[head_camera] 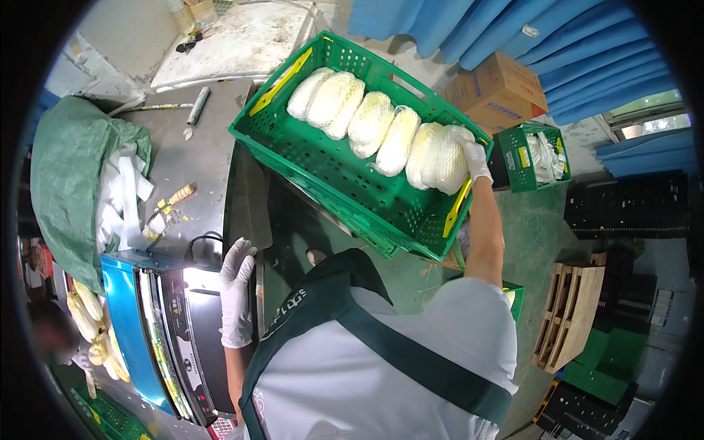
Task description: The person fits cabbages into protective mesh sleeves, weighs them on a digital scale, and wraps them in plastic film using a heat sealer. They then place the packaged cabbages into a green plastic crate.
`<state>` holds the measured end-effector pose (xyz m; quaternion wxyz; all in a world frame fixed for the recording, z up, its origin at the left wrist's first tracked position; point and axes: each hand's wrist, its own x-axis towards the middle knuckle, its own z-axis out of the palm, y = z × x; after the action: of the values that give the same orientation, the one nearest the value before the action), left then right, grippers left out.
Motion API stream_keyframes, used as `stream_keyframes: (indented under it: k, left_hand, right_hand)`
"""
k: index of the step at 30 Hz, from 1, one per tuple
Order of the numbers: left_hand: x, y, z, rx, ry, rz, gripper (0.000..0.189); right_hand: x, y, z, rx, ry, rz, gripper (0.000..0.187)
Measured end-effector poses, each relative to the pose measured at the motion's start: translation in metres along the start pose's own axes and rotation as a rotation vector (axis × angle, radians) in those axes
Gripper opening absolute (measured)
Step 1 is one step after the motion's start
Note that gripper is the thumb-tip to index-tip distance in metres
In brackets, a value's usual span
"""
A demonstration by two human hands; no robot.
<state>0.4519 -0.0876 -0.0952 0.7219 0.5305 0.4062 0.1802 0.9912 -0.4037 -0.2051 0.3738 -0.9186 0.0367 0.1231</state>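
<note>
My right hand (474, 157), in a white glove, is on the rightmost wrapped napa cabbage (446, 162) inside a green plastic crate (324, 176) with yellow handles. Several napa cabbages in white foam netting or film (371, 124) lie side by side in a row along the crate's far side. My left hand (237, 275), gloved too, rests at the edge of a film wrapping machine (203, 330), holding nothing that shows, its fingers extended. A knife with a wooden handle (180, 194) lies on the metal table beyond the machine.
A green woven sack (71, 181) with white strips stands on the metal table (203, 143). At the left are unwrapped cabbages (91, 308) and another person (55, 333). A cardboard box (495, 91), a small green crate (520, 159) and a wooden pallet (569, 316) are at the right.
</note>
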Motion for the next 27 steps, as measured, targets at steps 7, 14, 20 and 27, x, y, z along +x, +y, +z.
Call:
stream_keyframes:
  k: [7, 14, 20, 27]
  left_hand:
    - [0.002, 0.006, -0.004, 0.007, 0.057, 0.022, 0.040]
    - [0.005, -0.002, -0.010, 0.036, 0.053, 0.033, 0.039]
    - [0.003, 0.000, 0.000, -0.004, 0.063, -0.020, 0.037]
    - [0.010, -0.008, 0.013, 0.034, -0.056, -0.002, 0.035]
  right_hand:
    - [0.005, 0.007, 0.016, -0.275, 0.450, -0.306, 0.069]
    - [-0.056, -0.013, 0.028, -0.626, 0.500, -0.160, 0.048]
    - [-0.095, -0.035, 0.066, -0.593, 0.472, -0.100, 0.098]
    - [-0.051, 0.004, 0.064, -0.174, 0.447, -0.055, 0.091]
